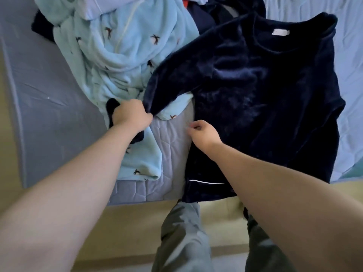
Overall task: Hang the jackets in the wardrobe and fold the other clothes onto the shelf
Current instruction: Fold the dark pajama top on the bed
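Navy top [255, 85] lies flat on the bed [49, 114], collar toward one o'clock, hem at six. My left hand [131, 116] grips its sleeve [176, 75] end at nine o'clock. My right hand [204, 134] sits at the body's edge with its fingers curled, and I cannot tell if they pinch.

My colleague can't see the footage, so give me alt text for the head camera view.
A person's left hand grips the sleeve end of a navy velvet top spread flat on a bed, the right hand at the top's side edge. A light blue fleece garment lies heaped beside it.
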The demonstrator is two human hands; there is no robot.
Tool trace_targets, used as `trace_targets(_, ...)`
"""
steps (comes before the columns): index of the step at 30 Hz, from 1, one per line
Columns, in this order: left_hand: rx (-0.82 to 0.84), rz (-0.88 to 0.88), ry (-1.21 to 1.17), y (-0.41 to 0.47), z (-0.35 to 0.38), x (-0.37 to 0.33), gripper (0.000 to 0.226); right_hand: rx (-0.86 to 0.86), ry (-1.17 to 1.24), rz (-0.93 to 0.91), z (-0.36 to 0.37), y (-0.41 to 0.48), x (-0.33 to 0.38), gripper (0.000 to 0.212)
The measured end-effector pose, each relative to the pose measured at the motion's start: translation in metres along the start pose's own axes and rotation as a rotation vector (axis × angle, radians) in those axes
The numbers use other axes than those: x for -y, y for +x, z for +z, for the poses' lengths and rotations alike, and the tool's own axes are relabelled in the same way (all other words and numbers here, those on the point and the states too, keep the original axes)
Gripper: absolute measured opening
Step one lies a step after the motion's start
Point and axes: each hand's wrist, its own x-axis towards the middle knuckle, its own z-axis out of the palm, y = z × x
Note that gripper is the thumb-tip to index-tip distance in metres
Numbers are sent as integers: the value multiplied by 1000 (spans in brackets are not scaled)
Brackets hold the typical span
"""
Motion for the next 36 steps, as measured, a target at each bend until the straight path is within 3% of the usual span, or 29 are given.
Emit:
trace_targets(2,132,104,-209,-40,-2,-42,22,60,397,202,-18,-6,1,38)
trace_targets(3,276,156,-358,-61,-1,-63,24,109,558,273,-30,-9,-3,49)
trace_targets(6,985,131,-877,-103,2,-116,38,243,885,363,-71,-11,-31,79)
trace_targets(7,1098,78,-984,-106,7,-129,44,257,916,380,-84,-11,-44,82)
trace_targets(9,998,-45,-1050,-101,19,-150,36,257,876,399,-104,-14,-66,82)
trace_targets(12,536,-348,-988,-79,48,-179,17,285,662,405,-127,-20,-93,66)
trace_targets(14,328,-504,-993,-67,61,-193,35,256,362,381,-135,-19,-113,54)
trace_targets(16,295,-603,-1085,-60,63,-203,53,228,112,358,-141,-17,-126,38)
trace_targets(20,143,-681,-1169,-40,63,-221,69,244,226,371,-163,-19,-133,19)
trace_targets(22,143,-661,-1175,-33,62,-227,65,257,305,371,-180,-23,-139,22)
trace_targets(25,311,-593,-1343,-23,60,-235,53,325,357,388,-202,-30,-156,26)
trace_targets(30,397,-574,-1555,-3,58,-238,45,343,257,416,-222,-32,-190,16)
trace_targets(32,400,-560,-1650,0,55,-238,40,318,197,462,-225,-32,-200,8)
trace_targets(36,287,-607,-1836,3,52,-236,31,191,149,520,-221,-26,-221,30)
